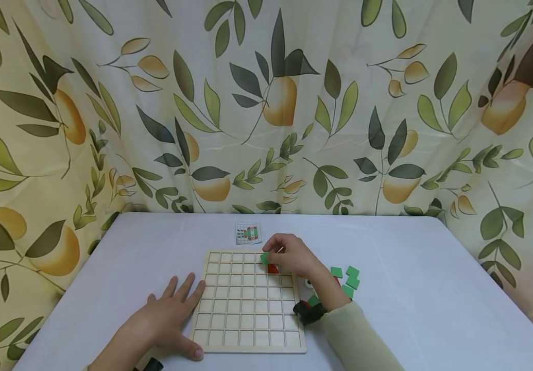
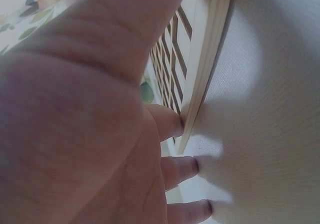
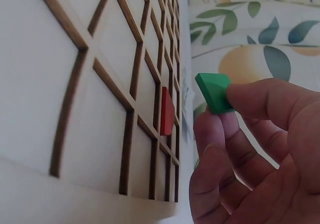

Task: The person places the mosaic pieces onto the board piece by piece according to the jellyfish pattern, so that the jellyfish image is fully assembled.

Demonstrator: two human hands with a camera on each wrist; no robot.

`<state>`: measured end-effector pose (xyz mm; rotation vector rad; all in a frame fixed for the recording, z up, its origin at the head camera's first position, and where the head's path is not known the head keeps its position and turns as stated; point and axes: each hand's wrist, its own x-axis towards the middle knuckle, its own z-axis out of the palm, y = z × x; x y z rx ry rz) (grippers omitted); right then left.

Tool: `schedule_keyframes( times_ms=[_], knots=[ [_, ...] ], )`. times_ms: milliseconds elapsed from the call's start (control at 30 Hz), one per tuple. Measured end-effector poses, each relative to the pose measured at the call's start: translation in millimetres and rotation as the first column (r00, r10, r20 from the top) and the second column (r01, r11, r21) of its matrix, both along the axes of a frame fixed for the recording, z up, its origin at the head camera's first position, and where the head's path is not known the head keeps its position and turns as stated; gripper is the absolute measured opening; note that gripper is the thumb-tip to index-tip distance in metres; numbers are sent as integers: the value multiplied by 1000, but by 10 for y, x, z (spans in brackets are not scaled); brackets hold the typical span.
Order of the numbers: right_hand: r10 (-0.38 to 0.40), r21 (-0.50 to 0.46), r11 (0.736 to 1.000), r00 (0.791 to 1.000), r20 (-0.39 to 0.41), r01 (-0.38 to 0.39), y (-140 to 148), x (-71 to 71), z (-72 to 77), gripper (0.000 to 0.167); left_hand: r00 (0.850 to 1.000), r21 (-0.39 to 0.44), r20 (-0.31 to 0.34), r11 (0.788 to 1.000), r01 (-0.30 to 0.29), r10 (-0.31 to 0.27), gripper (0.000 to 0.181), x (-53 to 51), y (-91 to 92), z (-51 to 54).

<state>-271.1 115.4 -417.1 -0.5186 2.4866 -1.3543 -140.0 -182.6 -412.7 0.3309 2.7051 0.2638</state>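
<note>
A pale wooden grid board (image 1: 248, 353) lies on the table, its square cells framed by thin strips. My right hand (image 1: 294, 253) pinches a green square tile (image 3: 215, 92) between thumb and fingers, above the far right part of the board. Just below it, a red tile (image 1: 273, 269) sits in one of the cells; the right wrist view shows that red tile (image 3: 167, 112) too. At the board's left edge my left hand (image 1: 166, 314) rests with fingers spread, the thumb near the front corner. In the left wrist view a fingertip touches the board's wooden rim (image 2: 212, 49).
A small picture card (image 1: 248, 234) with a gridded coloured pattern lies beyond the board. Several loose green tiles (image 1: 352, 271) are scattered right of the board, partly hidden by the right forearm, with bits of red and white among them. A patterned curtain (image 1: 266, 154) hangs behind the table.
</note>
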Motion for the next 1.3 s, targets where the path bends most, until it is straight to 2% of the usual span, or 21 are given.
schedule_keyframes(
  times_ms=[567, 800, 1300],
  knots=[
    [55, 124, 991, 998, -12, -53, -116, 49, 5, 7, 1000, -3, 16, 1000, -3, 3, 137, -8, 12, -7],
    [82, 175, 982, 995, -62, -70, -148, 57, 32, 5, 1000, -14, 6, 1000, -1, 1, 138, -13, 10, 2],
    [62, 292, 955, 997, -38, -48, -196, 30, 31, 5, 1000, -12, 1, 1000, 0, 0, 139, -12, 6, -8]
  ],
)
